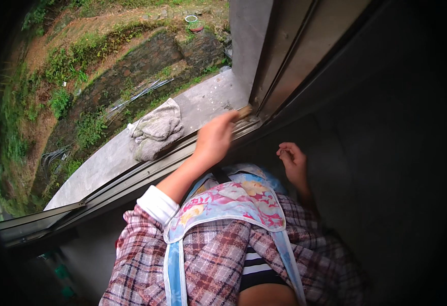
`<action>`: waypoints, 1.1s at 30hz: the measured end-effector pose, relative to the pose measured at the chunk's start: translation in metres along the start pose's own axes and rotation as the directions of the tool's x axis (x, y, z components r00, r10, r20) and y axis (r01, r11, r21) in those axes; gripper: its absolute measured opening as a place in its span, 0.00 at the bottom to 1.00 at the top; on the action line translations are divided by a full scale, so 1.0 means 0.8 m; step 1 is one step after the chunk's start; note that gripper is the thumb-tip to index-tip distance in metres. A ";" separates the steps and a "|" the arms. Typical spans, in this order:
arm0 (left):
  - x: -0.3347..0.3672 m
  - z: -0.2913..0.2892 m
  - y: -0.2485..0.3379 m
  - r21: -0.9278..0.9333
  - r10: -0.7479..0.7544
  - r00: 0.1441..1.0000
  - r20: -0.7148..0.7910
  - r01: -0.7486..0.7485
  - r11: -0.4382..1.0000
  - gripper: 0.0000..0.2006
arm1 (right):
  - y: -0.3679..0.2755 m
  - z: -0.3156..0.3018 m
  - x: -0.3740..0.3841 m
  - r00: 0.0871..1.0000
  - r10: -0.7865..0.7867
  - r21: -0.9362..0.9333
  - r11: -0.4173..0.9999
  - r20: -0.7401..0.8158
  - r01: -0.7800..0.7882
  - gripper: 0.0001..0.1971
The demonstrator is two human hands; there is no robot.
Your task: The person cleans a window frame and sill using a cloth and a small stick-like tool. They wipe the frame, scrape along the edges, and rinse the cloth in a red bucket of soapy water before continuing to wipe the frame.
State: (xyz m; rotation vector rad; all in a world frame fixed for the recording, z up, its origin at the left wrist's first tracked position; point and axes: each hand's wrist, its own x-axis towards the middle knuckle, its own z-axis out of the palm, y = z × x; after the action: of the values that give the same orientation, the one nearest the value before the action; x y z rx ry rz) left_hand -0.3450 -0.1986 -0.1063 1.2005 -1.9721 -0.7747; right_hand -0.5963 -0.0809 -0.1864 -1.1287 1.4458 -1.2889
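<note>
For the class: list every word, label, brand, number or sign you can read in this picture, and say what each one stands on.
None: no text can be read anywhere in this view.
Apron: printed flowers, no lettering visible.
Grey cloth on the ledge: no lettering visible.
Window frame: no legible marking.
Small brown object held near the frame's corner: partly covered and blurred, so any marking cannot be made out.

A short, blurred brown tool [244,111] slants by the window track [137,177].
</note>
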 end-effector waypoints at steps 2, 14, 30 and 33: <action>0.002 -0.035 0.017 -0.438 -0.428 0.900 -0.081 0.354 0.827 0.14 | 0.015 -0.004 -0.001 0.999 0.010 0.025 1.000 -0.040 -0.009 0.07; 0.005 -0.087 -0.019 0.267 -0.106 0.931 0.348 0.010 0.964 0.13 | 0.041 0.044 -0.012 0.999 0.025 0.021 0.999 0.031 -0.025 0.08; 0.065 -0.102 -0.037 -0.898 -0.350 0.858 0.376 0.430 0.091 0.16 | 0.013 0.094 -0.052 0.995 0.052 0.002 0.999 -0.081 -0.052 0.07; 0.078 -0.140 -0.073 -0.957 -0.389 0.886 0.252 0.287 0.033 0.15 | 0.006 0.075 -0.051 0.994 0.064 0.002 0.998 -0.087 -0.064 0.07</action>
State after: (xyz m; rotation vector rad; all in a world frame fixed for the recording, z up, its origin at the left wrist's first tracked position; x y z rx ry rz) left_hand -0.2472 -0.2935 -0.0707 0.7132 -0.5483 -1.8653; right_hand -0.5295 -0.0532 -0.1952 -1.0288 1.5344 -1.3067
